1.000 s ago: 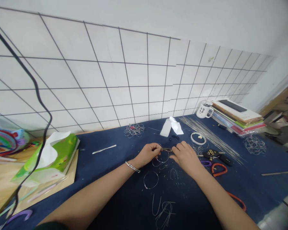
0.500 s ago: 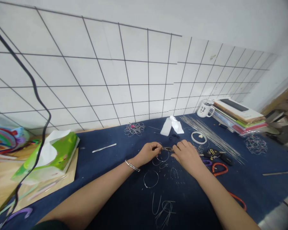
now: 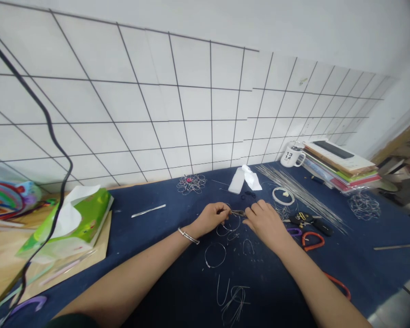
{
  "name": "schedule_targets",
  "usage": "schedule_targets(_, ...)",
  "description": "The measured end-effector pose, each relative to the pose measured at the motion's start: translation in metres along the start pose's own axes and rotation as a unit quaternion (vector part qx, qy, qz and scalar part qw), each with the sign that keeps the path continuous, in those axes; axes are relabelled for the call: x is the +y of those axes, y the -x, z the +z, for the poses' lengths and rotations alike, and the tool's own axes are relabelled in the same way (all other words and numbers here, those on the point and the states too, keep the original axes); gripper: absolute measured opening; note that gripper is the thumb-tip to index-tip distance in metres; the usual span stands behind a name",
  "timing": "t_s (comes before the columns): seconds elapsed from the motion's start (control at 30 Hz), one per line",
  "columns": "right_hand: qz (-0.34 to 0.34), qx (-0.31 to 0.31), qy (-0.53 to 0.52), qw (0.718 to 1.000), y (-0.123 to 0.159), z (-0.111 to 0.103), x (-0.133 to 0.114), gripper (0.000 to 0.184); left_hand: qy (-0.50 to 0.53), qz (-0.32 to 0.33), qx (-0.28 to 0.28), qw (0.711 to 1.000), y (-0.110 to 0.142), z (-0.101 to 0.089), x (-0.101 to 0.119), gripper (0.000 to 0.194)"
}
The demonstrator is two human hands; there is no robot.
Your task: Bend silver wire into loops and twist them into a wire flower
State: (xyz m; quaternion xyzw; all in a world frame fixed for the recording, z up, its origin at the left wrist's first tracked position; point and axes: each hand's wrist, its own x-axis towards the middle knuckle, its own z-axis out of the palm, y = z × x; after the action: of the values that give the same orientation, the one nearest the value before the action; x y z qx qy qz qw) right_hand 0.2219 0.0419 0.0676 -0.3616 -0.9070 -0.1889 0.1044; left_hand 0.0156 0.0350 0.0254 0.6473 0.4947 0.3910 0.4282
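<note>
My left hand [image 3: 213, 217], with a bangle [image 3: 187, 235] on its wrist, pinches a thin wire ring [image 3: 238, 224] that hangs below the fingertips. My right hand [image 3: 264, 224] is closed around a pair of pliers [image 3: 238, 212]; their jaws point left and meet the wire at the left fingertips. The handles are hidden in the palm. Just below lies another wire ring [image 3: 215, 267] with small beads on it. A bent wire arch [image 3: 248, 241] lies under the right hand, and several loose bent wires [image 3: 237, 300] rest nearer to me.
Right of my hands are cutters [image 3: 302, 219], red-handled scissors [image 3: 313, 247], a wire coil [image 3: 275, 196] and long straight wires [image 3: 304, 196]. A mug [image 3: 290, 156] and stacked books [image 3: 345, 166] stand behind. Wire flowers [image 3: 191, 184] lie at the back, a tissue pack [image 3: 95, 218] at left.
Almost nothing differs. My right hand and the pliers have shifted very slightly; my left hand keeps its pinch on the wire ring.
</note>
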Motion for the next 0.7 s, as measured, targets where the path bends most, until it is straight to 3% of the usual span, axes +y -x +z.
schedule_targets(0.7,0.031,0.005,-0.011,0.999,-0.001,-0.011,-0.005,0.017,0.005,0.011,0.011,1.0,-0.002,-0.002,0.004,0.02)
